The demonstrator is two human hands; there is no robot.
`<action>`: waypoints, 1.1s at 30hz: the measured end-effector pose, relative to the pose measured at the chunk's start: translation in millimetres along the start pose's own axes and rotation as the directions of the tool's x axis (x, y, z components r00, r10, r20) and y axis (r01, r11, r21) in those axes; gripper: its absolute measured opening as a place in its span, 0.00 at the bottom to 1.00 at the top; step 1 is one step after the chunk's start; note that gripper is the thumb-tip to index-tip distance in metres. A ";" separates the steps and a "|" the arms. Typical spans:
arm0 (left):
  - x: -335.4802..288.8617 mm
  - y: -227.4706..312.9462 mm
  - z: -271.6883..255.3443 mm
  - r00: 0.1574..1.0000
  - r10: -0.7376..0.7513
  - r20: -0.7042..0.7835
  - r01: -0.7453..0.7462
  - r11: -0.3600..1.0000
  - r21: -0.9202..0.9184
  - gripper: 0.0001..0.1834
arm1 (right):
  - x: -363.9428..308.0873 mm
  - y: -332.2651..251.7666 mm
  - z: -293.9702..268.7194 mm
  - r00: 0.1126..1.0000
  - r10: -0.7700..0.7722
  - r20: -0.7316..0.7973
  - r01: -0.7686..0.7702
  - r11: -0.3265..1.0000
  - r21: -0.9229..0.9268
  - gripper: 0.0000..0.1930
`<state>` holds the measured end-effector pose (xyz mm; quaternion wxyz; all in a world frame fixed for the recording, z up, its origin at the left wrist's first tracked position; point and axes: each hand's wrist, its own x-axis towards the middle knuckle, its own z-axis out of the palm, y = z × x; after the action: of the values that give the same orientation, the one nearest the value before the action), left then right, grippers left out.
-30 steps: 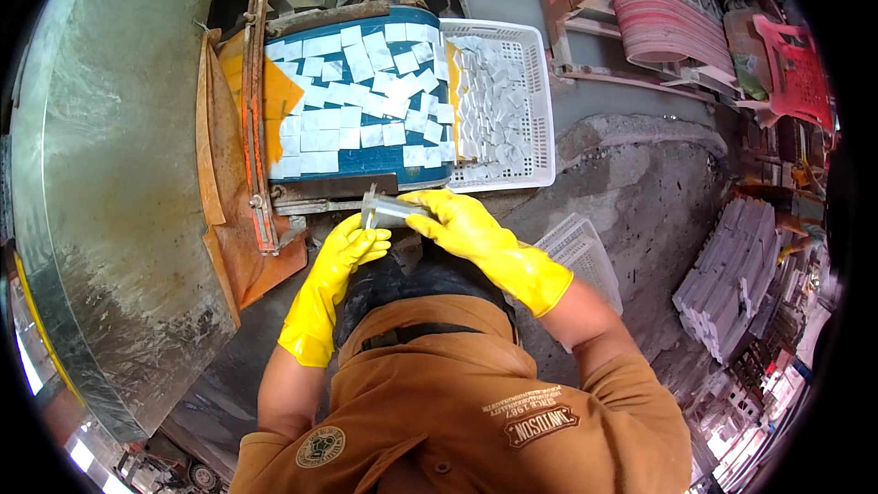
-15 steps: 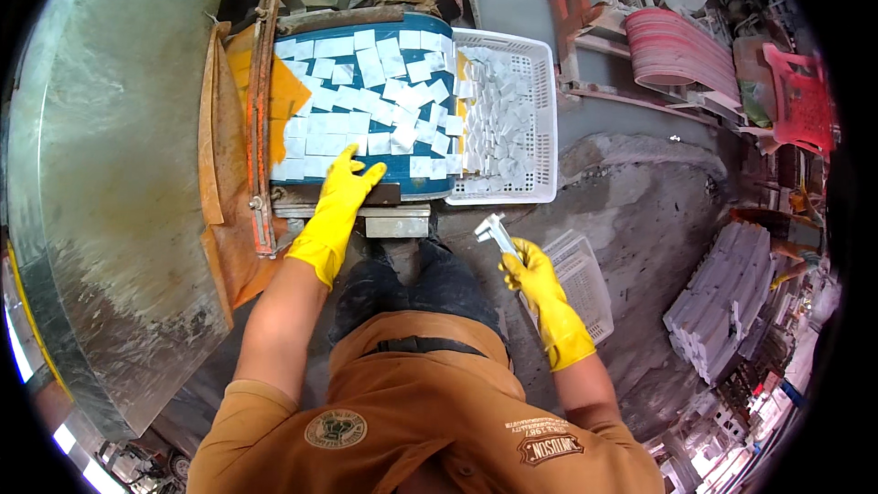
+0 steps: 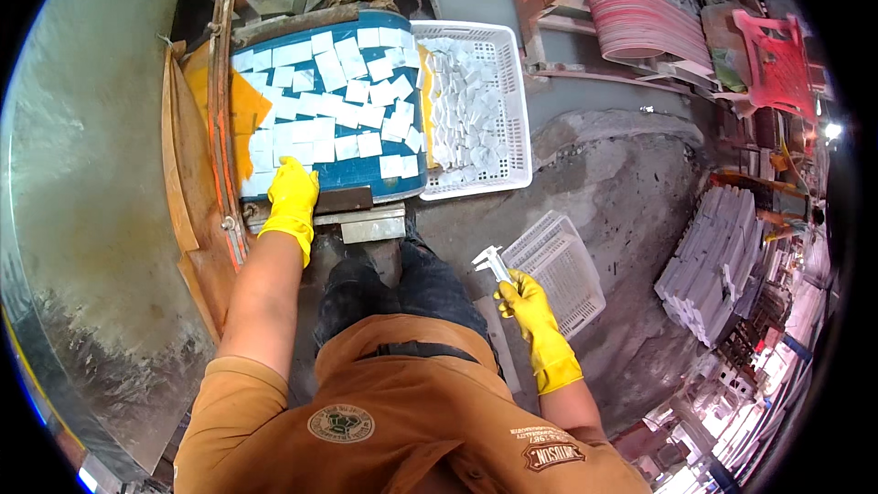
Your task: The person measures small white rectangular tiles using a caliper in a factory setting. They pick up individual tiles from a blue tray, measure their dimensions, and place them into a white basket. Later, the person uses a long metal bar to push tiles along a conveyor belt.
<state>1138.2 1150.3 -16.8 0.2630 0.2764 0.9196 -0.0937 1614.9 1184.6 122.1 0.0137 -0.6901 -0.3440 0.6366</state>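
Note:
My right hand, in a yellow rubber glove, is closed round a silver caliper, its jaws pointing up and left. My left hand, gloved alike, is at the near edge of a blue conveyor belt. Its fingers are bent and drawn together over the pale tiles; whatever lies under the fingertips is hidden. Many small white rectangular tiles cover the belt, some side by side, others turned askew. At the belt's right end, a white plastic crate holds a heap of similar tiles.
A second white crate rests on the wet grey floor right of my legs. Stacked pale slabs lie farther right. Pink-edged curved pieces and a red plastic chair stand far right. A rusty frame bar crosses the belt's left side.
My left hand has moved left along the belt's near edge, and its spread fingers have drawn together. My right hand still holds the caliper. The whole view has shifted slightly.

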 end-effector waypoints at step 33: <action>-207.0 -56.8 -40.4 0.833 0.482 0.272 0.518 -0.505 -0.690 0.21 | -32.0 -180.6 158.2 0.372 -0.677 0.635 0.922 0.190 -0.338 0.21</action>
<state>1235.8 1020.9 129.7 0.6091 -0.1634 0.3844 0.6741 1393.3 1240.4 202.4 0.0477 -0.2284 -0.8502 0.4719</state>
